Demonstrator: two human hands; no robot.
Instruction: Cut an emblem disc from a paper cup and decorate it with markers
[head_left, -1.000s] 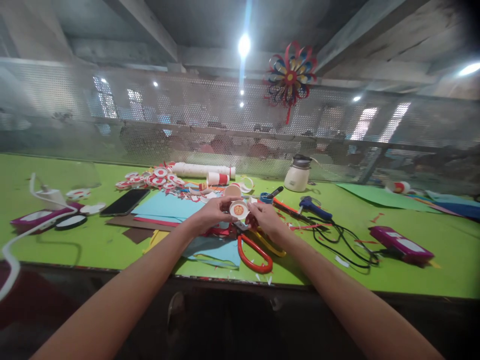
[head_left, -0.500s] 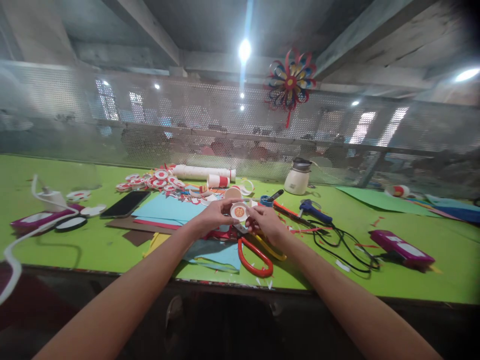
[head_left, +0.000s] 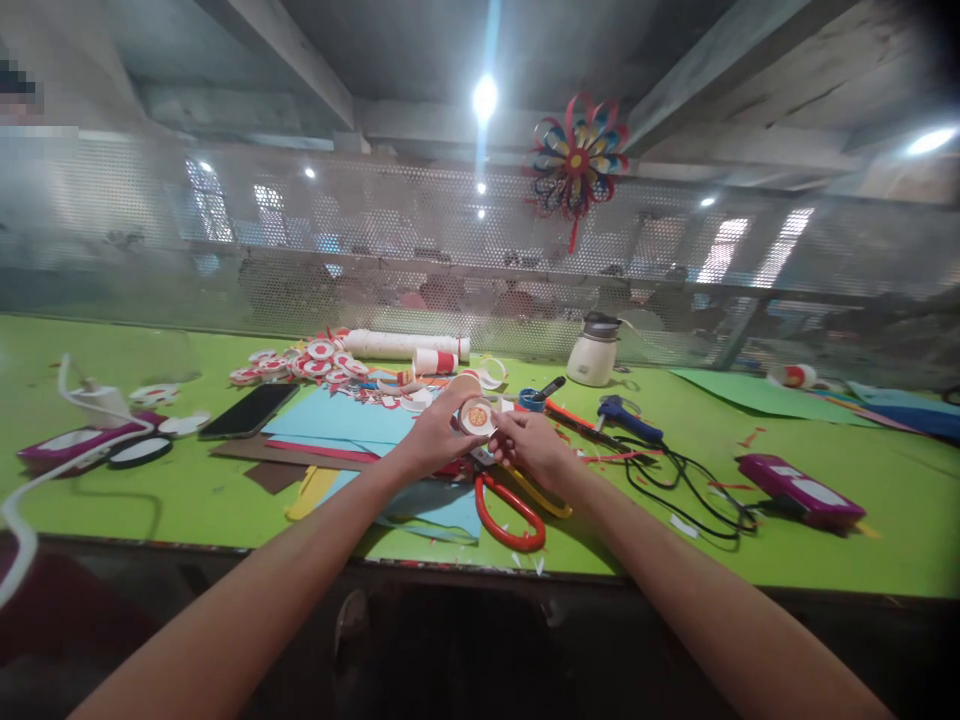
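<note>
In front of me a small round white paper piece (head_left: pixel 476 416), with a raised rim and an orange-red print at its centre, is held above the table. My left hand (head_left: pixel 436 432) curls round its left side, thumb below and fingers above. My right hand (head_left: pixel 529 443) pinches its right edge between thumb and fingertips. Just below my hands lie scissors (head_left: pixel 510 518) with a large red handle loop, their blades mostly hidden. A yellow handle (head_left: pixel 541 492) shows beside them. Light blue paper sheets (head_left: pixel 337 420) lie left of my hands.
Behind are a pile of red-and-white paper discs (head_left: pixel 319 360), a paper cup (head_left: pixel 435 361) and a white kettle (head_left: pixel 592 355). To the right lie a blue glue gun (head_left: pixel 630 418), black cable and a purple box (head_left: pixel 801 490). A phone (head_left: pixel 250 410) lies left.
My left fingers have shifted round the paper piece, which has tipped slightly. My right hand keeps its pinch at the edge. The view has moved a little, and a blurred person appears at upper left.
</note>
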